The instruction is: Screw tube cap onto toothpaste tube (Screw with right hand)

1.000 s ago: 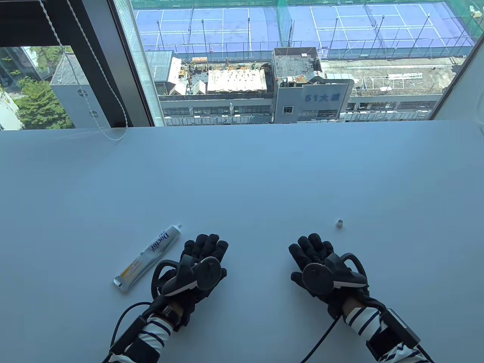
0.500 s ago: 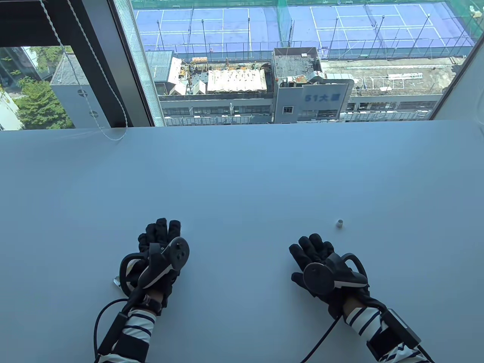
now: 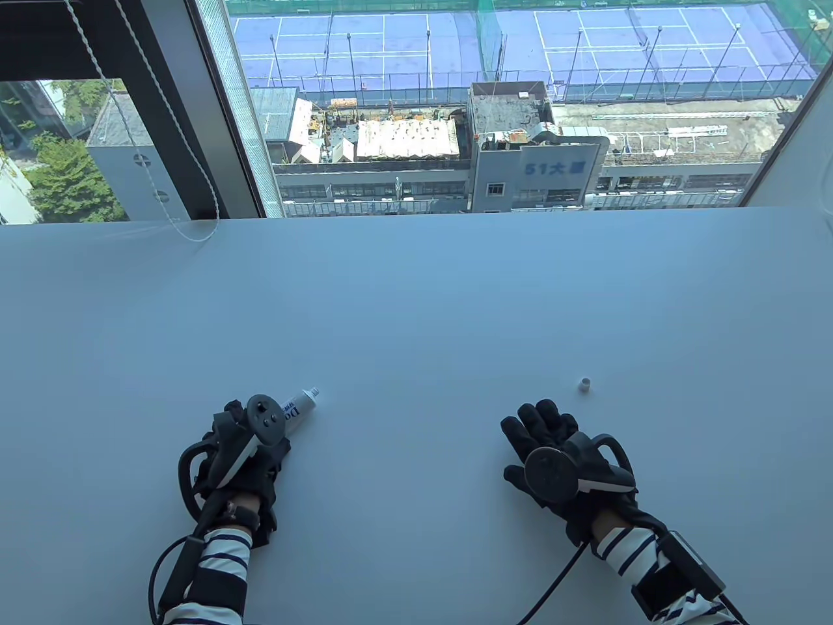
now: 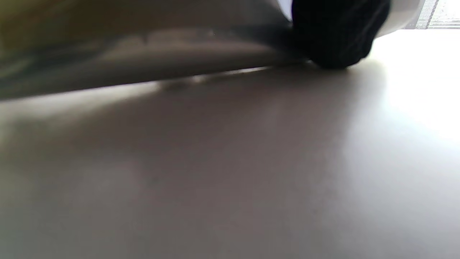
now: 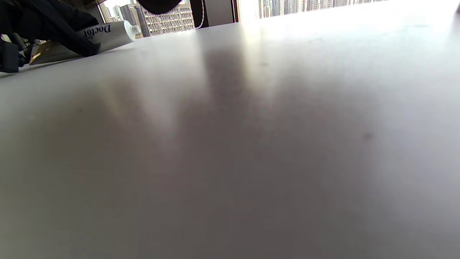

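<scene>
Table view: the left hand grips the toothpaste tube at lower left. The right hand lies flat, fingers spread and empty, near the cap.

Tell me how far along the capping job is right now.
Nothing is finished yet. In hand: the left hand grips the toothpaste tube, its bare threaded nozzle pointing up-right. Left: the right hand rests flat on the table; the cap sits untouched beyond it, to be picked up and screwed on.
</scene>
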Demonstrator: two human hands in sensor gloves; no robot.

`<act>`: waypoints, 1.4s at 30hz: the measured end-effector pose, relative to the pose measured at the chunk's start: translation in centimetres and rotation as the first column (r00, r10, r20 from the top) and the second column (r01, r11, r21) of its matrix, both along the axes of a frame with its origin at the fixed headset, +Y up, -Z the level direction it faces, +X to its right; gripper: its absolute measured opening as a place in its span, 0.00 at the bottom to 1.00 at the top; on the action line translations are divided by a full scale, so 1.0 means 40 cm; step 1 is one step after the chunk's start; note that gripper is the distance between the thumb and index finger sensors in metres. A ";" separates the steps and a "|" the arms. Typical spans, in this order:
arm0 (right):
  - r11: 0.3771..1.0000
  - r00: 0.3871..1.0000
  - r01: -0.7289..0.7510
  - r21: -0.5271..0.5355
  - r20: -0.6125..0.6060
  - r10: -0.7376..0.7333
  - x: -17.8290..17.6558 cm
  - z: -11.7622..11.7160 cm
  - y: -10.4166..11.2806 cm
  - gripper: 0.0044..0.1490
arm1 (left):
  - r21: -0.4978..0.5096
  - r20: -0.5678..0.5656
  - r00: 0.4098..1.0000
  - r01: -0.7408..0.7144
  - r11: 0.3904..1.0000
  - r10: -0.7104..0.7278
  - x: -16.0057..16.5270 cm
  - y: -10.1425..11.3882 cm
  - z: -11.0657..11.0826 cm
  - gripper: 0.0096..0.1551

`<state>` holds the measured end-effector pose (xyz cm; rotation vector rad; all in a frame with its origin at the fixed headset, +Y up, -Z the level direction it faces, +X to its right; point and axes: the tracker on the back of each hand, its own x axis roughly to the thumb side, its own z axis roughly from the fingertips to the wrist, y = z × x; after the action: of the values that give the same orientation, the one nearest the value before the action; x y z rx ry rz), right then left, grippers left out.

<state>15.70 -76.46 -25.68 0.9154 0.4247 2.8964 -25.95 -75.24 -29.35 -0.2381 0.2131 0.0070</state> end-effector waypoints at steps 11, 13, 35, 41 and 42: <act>0.991 0.954 0.058 0.119 0.285 -0.090 0.097 -0.056 0.082 0.51 | 0.113 0.107 0.994 -0.046 0.993 0.033 0.057 0.051 0.012 0.28; 0.992 0.933 0.057 0.109 0.347 -0.091 0.135 -0.081 0.090 0.53 | 0.139 0.121 0.983 -0.154 0.978 0.138 0.065 0.070 0.014 0.29; 0.945 0.861 -0.293 0.143 0.469 0.196 0.097 -0.230 0.011 0.25 | 0.127 0.503 0.855 -0.217 0.968 0.126 0.228 0.069 0.068 0.43; 0.964 0.862 0.015 0.266 0.485 -0.148 0.108 -0.179 0.059 0.22 | 0.195 0.554 0.831 -0.173 0.965 0.037 0.260 0.082 0.088 0.43; 0.939 0.815 0.167 0.301 0.494 -0.303 0.112 -0.166 0.081 0.22 | 0.191 0.562 0.826 -0.174 0.966 0.038 0.266 0.085 0.090 0.43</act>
<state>20.17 -73.20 -32.33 0.1190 -0.0930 2.8271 -15.29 -71.85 -25.76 -0.0064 -0.3871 0.0738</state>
